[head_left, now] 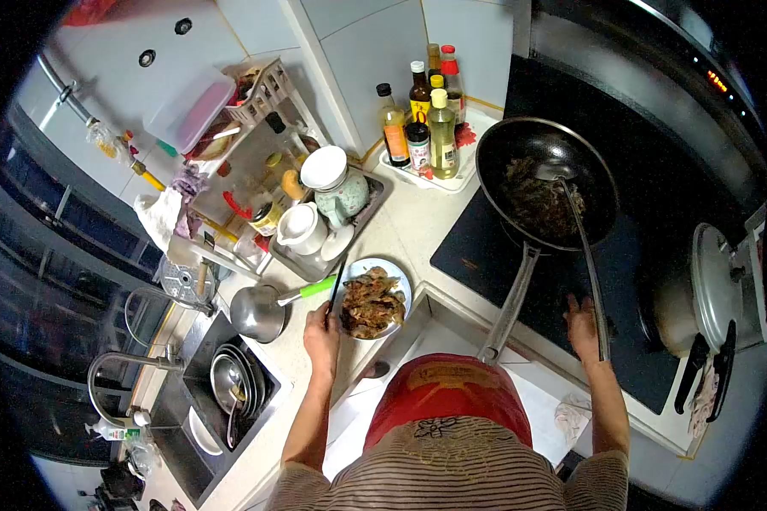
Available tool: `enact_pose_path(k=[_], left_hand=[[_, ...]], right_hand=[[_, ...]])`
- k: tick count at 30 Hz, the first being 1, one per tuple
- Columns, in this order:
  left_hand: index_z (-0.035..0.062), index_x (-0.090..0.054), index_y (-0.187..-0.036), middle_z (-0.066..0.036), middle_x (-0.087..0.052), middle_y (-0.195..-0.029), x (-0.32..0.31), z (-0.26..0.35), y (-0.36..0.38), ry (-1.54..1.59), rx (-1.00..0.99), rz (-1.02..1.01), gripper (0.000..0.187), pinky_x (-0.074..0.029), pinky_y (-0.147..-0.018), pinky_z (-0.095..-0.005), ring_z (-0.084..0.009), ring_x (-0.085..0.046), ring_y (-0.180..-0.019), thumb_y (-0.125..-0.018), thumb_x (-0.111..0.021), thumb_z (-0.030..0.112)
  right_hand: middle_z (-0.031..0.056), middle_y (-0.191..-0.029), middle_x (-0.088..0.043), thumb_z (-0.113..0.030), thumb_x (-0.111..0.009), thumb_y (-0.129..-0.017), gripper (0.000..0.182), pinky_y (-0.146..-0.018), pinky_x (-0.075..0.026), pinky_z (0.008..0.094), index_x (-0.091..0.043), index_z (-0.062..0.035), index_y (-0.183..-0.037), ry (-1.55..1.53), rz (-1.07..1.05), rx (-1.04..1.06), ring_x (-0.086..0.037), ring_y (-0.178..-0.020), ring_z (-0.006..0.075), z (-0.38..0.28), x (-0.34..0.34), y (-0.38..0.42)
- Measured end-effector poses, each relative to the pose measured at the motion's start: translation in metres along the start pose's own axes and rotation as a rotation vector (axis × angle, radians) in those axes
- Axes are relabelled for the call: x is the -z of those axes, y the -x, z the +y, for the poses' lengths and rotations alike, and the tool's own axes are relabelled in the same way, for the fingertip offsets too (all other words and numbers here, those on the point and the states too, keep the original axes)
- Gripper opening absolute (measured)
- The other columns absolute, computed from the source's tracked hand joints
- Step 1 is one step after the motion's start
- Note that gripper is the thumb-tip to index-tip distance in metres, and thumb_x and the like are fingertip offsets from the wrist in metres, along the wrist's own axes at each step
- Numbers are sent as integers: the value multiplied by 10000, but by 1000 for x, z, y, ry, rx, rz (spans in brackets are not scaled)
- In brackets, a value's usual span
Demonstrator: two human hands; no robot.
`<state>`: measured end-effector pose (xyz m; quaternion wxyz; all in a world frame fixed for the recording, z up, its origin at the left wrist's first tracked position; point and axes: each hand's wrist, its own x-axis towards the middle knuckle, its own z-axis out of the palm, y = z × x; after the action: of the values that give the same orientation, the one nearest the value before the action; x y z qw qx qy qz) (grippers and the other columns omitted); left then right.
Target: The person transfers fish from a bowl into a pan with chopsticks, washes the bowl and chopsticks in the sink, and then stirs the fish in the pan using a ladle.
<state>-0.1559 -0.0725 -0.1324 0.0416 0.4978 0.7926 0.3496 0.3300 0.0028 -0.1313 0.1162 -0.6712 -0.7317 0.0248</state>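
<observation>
My left hand [321, 339] is closed around dark chopsticks [338, 285], beside a white plate [407, 285] on the counter. Browned pieces of cooked food [372, 302] are heaped on that plate. My right hand [581, 327] reaches over the front part of the black cooktop [537, 289], fingers extended and holding nothing. A dark wok [601, 162] sits on the cooktop, its long handle pointing towards me. Dark food scraps [533, 200] lie in the wok. A metal turner [585, 230] rests in it, its handle passing close by my right hand.
Sauce bottles [441, 136] stand on a white tray behind the plate. A pressure cooker [712, 289] is at the right. To the left are a steel pan [258, 313] with a green handle, a tray of jars and pots, and a sink [268, 366] holding stacked pans.
</observation>
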Motion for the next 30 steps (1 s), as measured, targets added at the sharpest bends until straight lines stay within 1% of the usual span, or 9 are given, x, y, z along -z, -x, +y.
enact_pose_path(k=[1, 2, 5, 12, 21, 25, 26, 29, 30], left_hand=[[48, -609, -1062, -167, -564, -909, -3, -1, -3, -12, -16, -6, 257, -454, -720, -377, -338, -565, -804, -816, -558, 103], [48, -610, -1059, -166, -560, -909, -8, -3, -7, -21, -34, -12, 256, -452, -718, -381, -338, -565, -799, -813, -560, 99], [60, -613, -1049, -164, -554, -939, -16, 0, -16, -38, -67, -22, 266, -450, -740, -392, -341, -560, -828, -786, -577, 87], [66, -613, -1060, -174, -573, -1086, -34, -19, -29, -129, -130, 1, 333, -429, -876, -389, -343, -524, -1021, -727, -604, 89], [2, -596, -995, -167, -559, -957, -18, 35, -24, 107, -224, 162, 280, -399, -831, -410, -341, -511, -908, -715, -605, 7], [21, -594, -985, -153, -564, -939, -23, 96, -3, 320, -421, -30, 268, -417, -793, -379, -326, -513, -888, -719, -611, 10], [33, -594, -991, -151, -567, -916, -20, 111, 3, 387, -380, -104, 270, -420, -784, -375, -322, -515, -880, -722, -613, 14], [55, -590, -1019, -149, -573, -899, -26, 125, 19, 504, -346, -256, 270, -433, -755, -354, -304, -533, -853, -750, -609, 40], [61, -588, -1029, -149, -575, -902, -31, 126, 22, 528, -355, -295, 269, -438, -745, -345, -298, -541, -843, -761, -607, 51]], right_hand=[[261, -1055, -547, -114, -556, -826, 328, -807, -460, 451, -558, -41, -1146, -228, -68, -181, -546, -949, 394, -7, 6, -1], [260, -1057, -550, -132, -588, -810, 339, -788, -472, 442, -561, -36, -1134, 137, 42, 94, -557, -936, 400, 1, 0, 4], [255, -977, -576, -151, -631, -777, 366, -739, -479, 443, -566, -15, -1110, 185, 92, 39, -581, -871, 381, -5, 2, 3], [218, -688, -582, -236, -724, -680, 298, -569, -477, 418, -582, 14, -756, -119, 182, -202, -584, -634, 363, 14, -37, -2], [235, -761, -611, -270, -655, -739, 329, -606, -495, 440, -596, 12, -896, -37, 201, -181, -604, -693, 384, -9, -12, 1], [247, -787, -611, -291, -632, -761, 362, -622, -500, 436, -596, 14, -951, 199, 198, -74, -605, -703, 385, 8, -29, 0], [260, -828, -605, -293, -628, -765, 373, -637, -499, 437, -590, 8, -982, 142, 24, -195, -607, -729, 376, -4, -12, -3], [255, -860, -607, -308, -627, -774, 403, -642, -502, 435, -577, 9, -1018, 159, 172, -66, -604, -743, 386, 2, -20, 1], [196, -857, -628, -322, -598, -814, 380, -590, -511, 414, -572, -13, -1034, 233, 193, -53, -620, -706, 329, 9, -23, 7]])
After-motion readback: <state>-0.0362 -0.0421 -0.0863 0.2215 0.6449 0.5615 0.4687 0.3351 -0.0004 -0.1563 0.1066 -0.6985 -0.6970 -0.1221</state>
